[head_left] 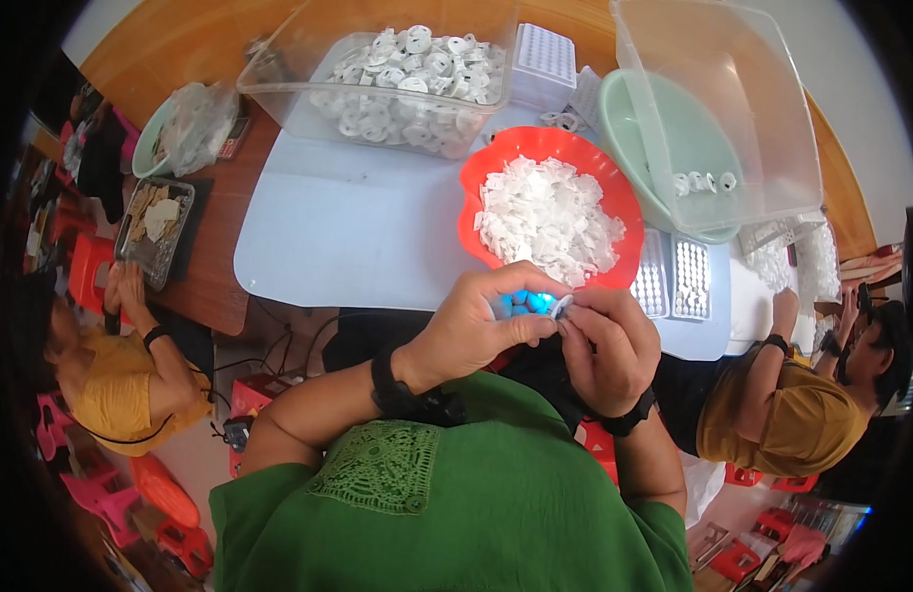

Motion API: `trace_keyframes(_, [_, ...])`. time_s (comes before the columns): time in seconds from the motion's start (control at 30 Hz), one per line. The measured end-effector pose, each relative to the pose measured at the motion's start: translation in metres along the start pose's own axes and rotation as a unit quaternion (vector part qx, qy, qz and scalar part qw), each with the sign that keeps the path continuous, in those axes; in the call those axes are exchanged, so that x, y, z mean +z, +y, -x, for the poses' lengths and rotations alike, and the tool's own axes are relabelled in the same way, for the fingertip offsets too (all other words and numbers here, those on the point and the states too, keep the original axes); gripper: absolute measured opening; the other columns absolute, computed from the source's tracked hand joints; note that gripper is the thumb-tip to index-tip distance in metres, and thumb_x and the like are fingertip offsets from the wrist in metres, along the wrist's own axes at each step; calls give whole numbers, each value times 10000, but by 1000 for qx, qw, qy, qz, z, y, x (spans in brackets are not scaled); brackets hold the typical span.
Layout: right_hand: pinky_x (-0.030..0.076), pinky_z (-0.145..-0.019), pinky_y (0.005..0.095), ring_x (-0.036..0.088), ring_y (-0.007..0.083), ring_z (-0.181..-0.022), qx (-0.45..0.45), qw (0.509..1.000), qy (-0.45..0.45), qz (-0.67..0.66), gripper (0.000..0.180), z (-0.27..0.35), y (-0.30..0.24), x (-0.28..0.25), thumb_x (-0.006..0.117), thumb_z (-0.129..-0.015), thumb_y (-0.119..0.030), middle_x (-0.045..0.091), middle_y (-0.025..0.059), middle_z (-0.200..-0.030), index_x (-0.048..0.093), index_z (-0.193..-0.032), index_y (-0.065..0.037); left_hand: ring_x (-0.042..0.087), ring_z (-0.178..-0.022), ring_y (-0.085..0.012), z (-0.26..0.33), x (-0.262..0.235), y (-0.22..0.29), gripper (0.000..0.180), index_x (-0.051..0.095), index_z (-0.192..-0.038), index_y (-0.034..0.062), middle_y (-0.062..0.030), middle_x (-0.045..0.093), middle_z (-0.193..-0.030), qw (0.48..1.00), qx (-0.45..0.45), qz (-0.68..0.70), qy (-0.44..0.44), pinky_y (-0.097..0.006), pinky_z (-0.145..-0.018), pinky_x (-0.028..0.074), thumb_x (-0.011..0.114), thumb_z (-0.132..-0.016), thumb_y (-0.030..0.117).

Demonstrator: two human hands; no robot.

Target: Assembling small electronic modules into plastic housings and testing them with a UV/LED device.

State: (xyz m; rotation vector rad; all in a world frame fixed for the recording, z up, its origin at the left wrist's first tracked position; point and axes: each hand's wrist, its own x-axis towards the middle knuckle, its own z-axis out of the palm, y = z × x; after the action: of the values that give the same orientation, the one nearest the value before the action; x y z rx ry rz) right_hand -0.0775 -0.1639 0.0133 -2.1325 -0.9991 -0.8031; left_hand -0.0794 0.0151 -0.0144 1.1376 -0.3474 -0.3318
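Note:
Just in front of the red bowl [473,232], my two hands meet in front of my chest. My left hand [486,321] is closed, its thumb and fingers pinching a small white round part [562,306]. Bright blue patches show at the curled fingers of that hand; whether they are finger covers or a light, I cannot tell. My right hand [614,345] grips the same part from the other side with thumb and fingertips. The bowl holds a heap of small white translucent pieces [545,212].
A clear bin [279,91] of white round parts stands at the back left. At the right, another clear bin [772,118] leans over a pale green basin [614,109]. White trays [691,281] of small parts lie nearby. People in yellow sit on both sides.

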Motion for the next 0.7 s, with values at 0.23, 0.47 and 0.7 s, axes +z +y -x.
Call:
trace_keyframes(0.23, [474, -514, 278, 596, 210, -648, 146, 982, -27, -117, 294, 0, -7, -5, 677, -685, 77, 569, 116, -841, 602, -958, -3, 568, -805, -102, -2, -8, -13, 343, 576, -1136, -27, -60, 614, -953, 989, -56, 134, -14, -232, -710, 488, 651, -872, 178])
trace_keyframes(0.47, [496, -500, 283, 617, 197, -640, 134, 985, -34, -107, 326, -6, -13, -3, 733, -656, 58, 564, 101, -813, 605, -945, -19, 572, -764, -86, -4, 0, -13, 274, 566, -1155, -7, -46, 622, -913, 985, -57, 163, -4, -226, -710, 486, 589, -914, 122])
trace_keyframes(0.7, [503, -503, 284, 622, 199, -618, 178, 974, -49, -133, 259, -7, -15, 0, 720, -668, 73, 556, 95, -786, 577, -866, -12, 567, -730, -70, -2, -2, -16, 255, 579, -1136, -12, -26, 622, -854, 991, -71, 108, 20, -216, -677, 482, 590, -912, 109])
